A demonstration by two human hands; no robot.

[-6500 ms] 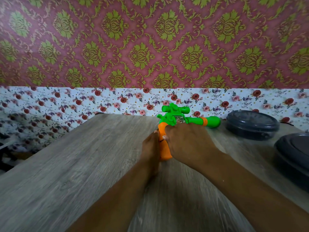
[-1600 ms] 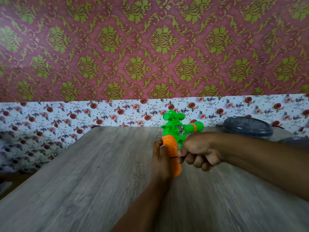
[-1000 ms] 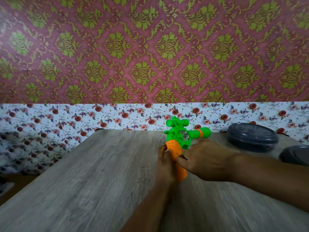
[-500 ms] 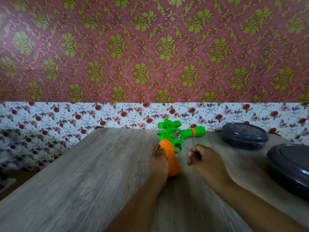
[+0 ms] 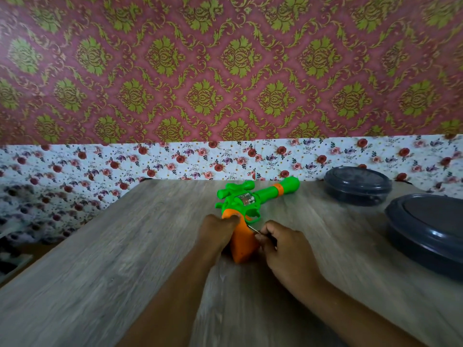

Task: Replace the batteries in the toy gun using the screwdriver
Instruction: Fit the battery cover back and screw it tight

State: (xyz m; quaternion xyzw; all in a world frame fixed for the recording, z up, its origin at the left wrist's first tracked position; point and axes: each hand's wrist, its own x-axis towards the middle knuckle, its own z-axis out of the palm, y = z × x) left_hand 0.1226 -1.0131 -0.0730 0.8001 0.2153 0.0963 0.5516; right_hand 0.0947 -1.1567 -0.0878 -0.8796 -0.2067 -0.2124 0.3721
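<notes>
The toy gun (image 5: 250,204) lies mid-table (image 5: 100,259), between both hands, two lidded containers (image 5: 357,185) to its right.

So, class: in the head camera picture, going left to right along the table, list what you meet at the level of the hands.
left hand → orange grip of the toy gun → screwdriver shaft → right hand → large dark lidded container

Soft, even indoor light, moderately bright; source not visible. No hard shadows, only faint shade under the hands on the tabletop (image 5: 125,259). Dull sheen on the dark lidded containers (image 5: 426,229). Wide-angle bending at edges: wallpaper (image 5: 225,71) border curves. Near forearms and left edge smeared; centre fairly sharp.
</notes>
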